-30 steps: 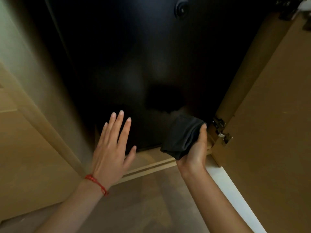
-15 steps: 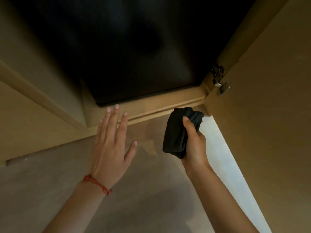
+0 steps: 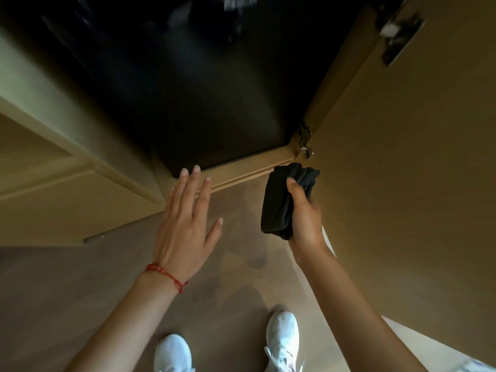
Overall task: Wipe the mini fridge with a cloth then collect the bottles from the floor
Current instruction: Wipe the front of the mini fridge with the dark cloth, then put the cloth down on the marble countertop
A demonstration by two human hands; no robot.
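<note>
The black mini fridge [image 3: 193, 84] fills the cabinet recess at the top of the view, its door closed. My right hand [image 3: 304, 218] is closed around a bunched black cloth [image 3: 284, 200], held in the air below the fridge's lower right corner and apart from it. With fingers spread and nothing in it, my left hand [image 3: 185, 224] hovers flat over the floor just below the fridge's bottom edge. A red string bracelet sits on the left wrist. No bottles are in view.
An open wooden cabinet door [image 3: 408, 170] stands close on the right, hinges [image 3: 304, 142] at its inner edge. Cabinet panels [image 3: 53, 200] run along the left. Below lies wood floor [image 3: 80, 291], with my white shoes [image 3: 283, 342] at the bottom.
Both hands have drawn back from the fridge front and now hang below it. The view has tilted down and back, bringing the floor and my shoes into sight.
</note>
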